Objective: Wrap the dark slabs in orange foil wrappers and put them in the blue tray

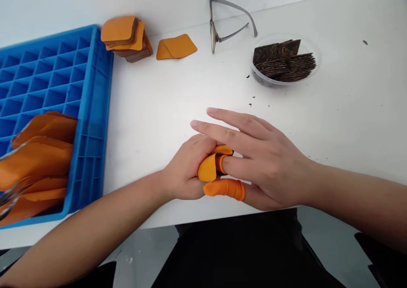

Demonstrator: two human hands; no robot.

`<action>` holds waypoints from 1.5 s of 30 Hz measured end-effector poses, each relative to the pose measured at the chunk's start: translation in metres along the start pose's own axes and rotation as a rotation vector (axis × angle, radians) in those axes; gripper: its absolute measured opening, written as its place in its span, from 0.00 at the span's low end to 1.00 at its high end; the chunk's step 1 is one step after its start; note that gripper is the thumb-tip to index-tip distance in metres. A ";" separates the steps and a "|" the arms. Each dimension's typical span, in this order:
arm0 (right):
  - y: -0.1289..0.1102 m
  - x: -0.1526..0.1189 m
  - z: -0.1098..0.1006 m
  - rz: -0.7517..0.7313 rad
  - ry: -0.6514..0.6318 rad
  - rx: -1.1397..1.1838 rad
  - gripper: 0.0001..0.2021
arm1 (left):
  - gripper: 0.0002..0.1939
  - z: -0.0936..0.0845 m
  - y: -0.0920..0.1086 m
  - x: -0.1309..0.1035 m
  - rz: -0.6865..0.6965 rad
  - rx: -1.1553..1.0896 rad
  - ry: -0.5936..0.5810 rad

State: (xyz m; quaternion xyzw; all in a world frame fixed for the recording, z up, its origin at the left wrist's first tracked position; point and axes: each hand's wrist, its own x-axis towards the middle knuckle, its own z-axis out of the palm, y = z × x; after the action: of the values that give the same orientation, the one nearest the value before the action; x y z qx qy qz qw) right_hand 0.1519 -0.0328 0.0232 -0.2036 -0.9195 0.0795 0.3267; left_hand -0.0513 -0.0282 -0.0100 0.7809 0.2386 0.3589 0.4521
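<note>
My left hand [193, 165] is closed around a small orange leather-like piece [207, 168], which is bent over in its grip. My right hand [267, 165] meets it from the right. Orange finger covers sit on the right thumb and index finger; the index fingertip reaches into the fold of the piece, and the thumb [224, 189] lies along its near side. The other visible right fingers stretch out over the left hand. What lies inside the fold is mostly hidden.
A blue divided crate [103, 80] at left holds orange pouches [38, 156]. Behind stand a stack of orange pieces [119, 29], loose orange pieces [178, 46] and glasses [212, 25]. A clear tub [270, 82] contains thin dark brown sheets [286, 65]. Dark crumbs dot the white table [152, 110].
</note>
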 end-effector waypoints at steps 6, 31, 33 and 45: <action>0.000 0.000 -0.001 -0.015 -0.051 0.003 0.21 | 0.17 0.000 0.001 -0.004 0.010 0.065 0.017; 0.003 -0.001 -0.009 -0.013 0.099 -0.099 0.25 | 0.19 0.008 0.003 -0.013 -0.114 -0.274 0.138; 0.004 -0.002 -0.009 -0.049 0.148 -0.100 0.25 | 0.17 0.008 0.006 -0.010 -0.093 -0.302 0.139; -0.001 -0.001 -0.009 0.132 0.169 -0.263 0.21 | 0.19 0.004 0.006 -0.006 -0.156 -0.315 0.206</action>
State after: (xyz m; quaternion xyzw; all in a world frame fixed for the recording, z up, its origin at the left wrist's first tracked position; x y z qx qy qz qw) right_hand 0.1582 -0.0339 0.0301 -0.3104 -0.8758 -0.0375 0.3677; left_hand -0.0516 -0.0377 -0.0088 0.6388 0.2842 0.4336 0.5684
